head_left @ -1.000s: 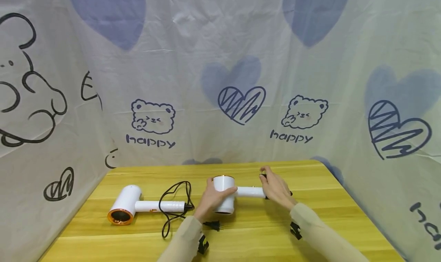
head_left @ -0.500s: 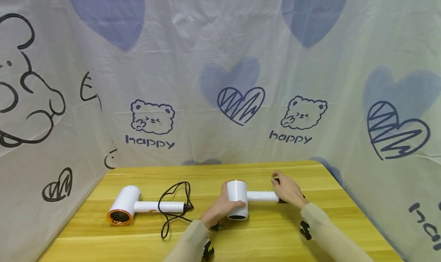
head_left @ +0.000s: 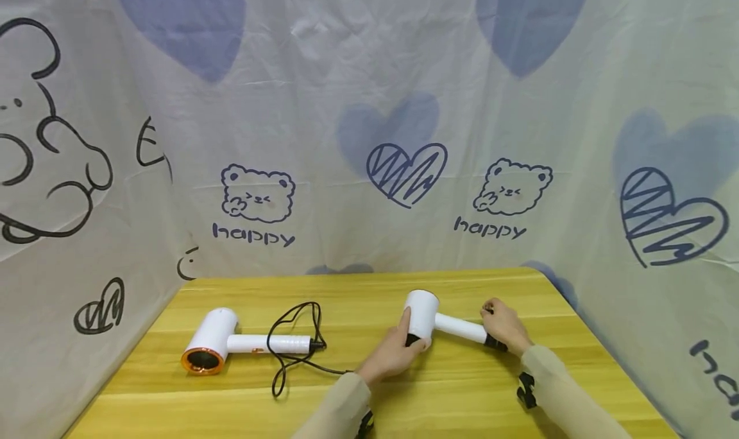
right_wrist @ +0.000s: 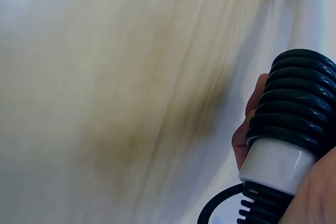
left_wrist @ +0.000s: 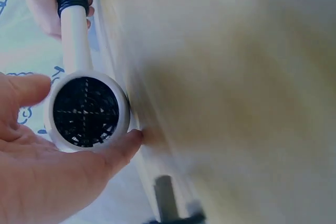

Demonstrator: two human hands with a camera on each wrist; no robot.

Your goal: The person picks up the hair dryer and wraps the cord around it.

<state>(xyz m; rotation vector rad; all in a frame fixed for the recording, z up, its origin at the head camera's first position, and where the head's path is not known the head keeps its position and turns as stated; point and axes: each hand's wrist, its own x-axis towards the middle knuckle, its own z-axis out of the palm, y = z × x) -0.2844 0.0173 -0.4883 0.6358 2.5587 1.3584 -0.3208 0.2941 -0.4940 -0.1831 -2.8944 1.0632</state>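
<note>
Over yellow wood-grain table (head_left: 462,404), left hand (head_left: 397,354) and right hand (head_left: 508,328) grip a white T-shaped hair dryer (head_left: 447,324); slack off and its coiled black cord (right_wrist: 296,100) might unravel

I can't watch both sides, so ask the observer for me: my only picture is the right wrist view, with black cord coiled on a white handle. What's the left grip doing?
Observer: The left grip holds the barrel of the dryer.
Operator: What's at the end of the barrel nearest that grip?
Observer: A round black grille, plain in the left wrist view.
Operator: Anything else lying on the table?
Observer: Yes, a second dryer lies off to the person's left.
</note>
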